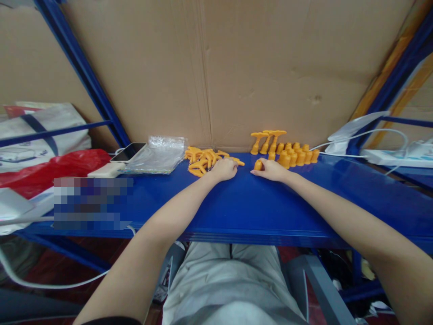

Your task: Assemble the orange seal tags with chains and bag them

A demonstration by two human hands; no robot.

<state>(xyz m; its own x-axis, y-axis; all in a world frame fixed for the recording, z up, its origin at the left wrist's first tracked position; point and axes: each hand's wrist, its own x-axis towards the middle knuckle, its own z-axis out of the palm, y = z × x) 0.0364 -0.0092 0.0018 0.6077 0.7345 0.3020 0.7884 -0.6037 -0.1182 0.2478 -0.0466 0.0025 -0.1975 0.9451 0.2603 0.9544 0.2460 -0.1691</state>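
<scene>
The left hand (223, 169) lies loosely curled on the blue table (237, 207), fingers touching the pile of loose orange pieces (203, 160). Just beside it, the right hand (272, 170) pinches one small orange cap (258, 165) near the upright caps (297, 155).

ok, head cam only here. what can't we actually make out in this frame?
- Left hand: fingertips buried in the loose orange pile, grip unreadable.
- Right hand: fingers curl round a small orange cap; its far side is hidden.
- Pixelated patch on the blue shelf hides whatever is there.
- Upright orange pieces: too small to count.
- White cable: cut off by the right edge.
</scene>
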